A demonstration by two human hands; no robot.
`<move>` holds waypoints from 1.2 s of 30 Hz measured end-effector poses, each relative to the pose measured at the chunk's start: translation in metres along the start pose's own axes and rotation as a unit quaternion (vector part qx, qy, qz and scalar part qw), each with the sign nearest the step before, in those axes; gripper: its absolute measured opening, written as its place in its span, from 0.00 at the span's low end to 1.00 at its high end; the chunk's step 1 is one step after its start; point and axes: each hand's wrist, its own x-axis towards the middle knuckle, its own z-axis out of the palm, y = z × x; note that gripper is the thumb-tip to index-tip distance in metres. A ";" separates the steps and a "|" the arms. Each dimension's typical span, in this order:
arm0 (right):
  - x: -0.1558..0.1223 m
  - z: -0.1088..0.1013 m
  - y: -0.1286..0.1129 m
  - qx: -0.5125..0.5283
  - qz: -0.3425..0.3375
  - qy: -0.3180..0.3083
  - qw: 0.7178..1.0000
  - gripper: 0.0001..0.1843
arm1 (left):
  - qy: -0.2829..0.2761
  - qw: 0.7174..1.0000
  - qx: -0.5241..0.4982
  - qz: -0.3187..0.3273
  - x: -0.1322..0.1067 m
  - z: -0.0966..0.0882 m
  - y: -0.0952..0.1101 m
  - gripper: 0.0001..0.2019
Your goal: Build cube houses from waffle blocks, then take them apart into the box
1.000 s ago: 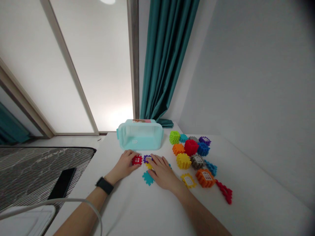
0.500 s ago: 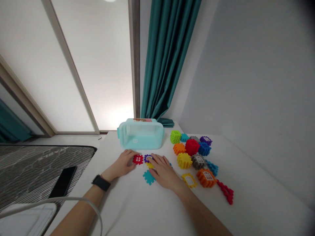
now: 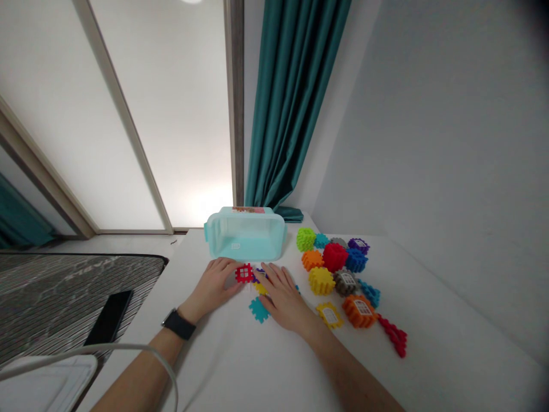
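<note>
**Light plastic, close quarters**

Left hand (image 3: 213, 288) open, palm low, fingertips against the left edge of a red lattice tile (image 3: 244, 273). No pinch shows. Black watch (image 3: 178, 324) on that wrist. Right hand (image 3: 281, 297) also open, fingers spread, partly covering a purple tile (image 3: 258, 276) and near a yellow tile (image 3: 260, 289). A teal tile (image 3: 258, 309) lies flat just beside the right hand.

Handling, judged by eye: all 4 tiles look thin, light and fairly stiff, with perhaps slight give. Notched rims should give good purchase; best taken by a pinch on opposite edges. Flat on a smooth top, they may slide under a push.

White tabletop (image 3: 450, 355) carries a pale aqua plastic tub (image 3: 244, 234) directly beyond the hands. To the right sits a loose group of chunky toy blocks (image 3: 335, 257) in several colours, with a red linked strip (image 3: 393, 336) at its near edge.

Room: teal curtain (image 3: 295, 103), frosted door panel (image 3: 163, 114), pale wall (image 3: 441, 143). Lower left, a black phone (image 3: 108, 317) on a striped dark mat (image 3: 64, 292).
</note>
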 end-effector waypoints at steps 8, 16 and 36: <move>0.003 -0.011 -0.009 -0.009 -0.057 0.061 0.996 0.35 | 0.099 0.994 -0.046 -0.002 0.000 -0.002 0.012 0.19; 0.005 -0.010 -0.005 0.031 -0.074 0.167 0.983 0.20 | 0.100 0.991 -0.083 0.025 -0.001 0.000 0.024 0.15; 0.007 -0.011 -0.007 0.062 -0.048 0.205 0.976 0.08 | 0.104 0.986 -0.128 0.020 0.000 0.009 0.034 0.13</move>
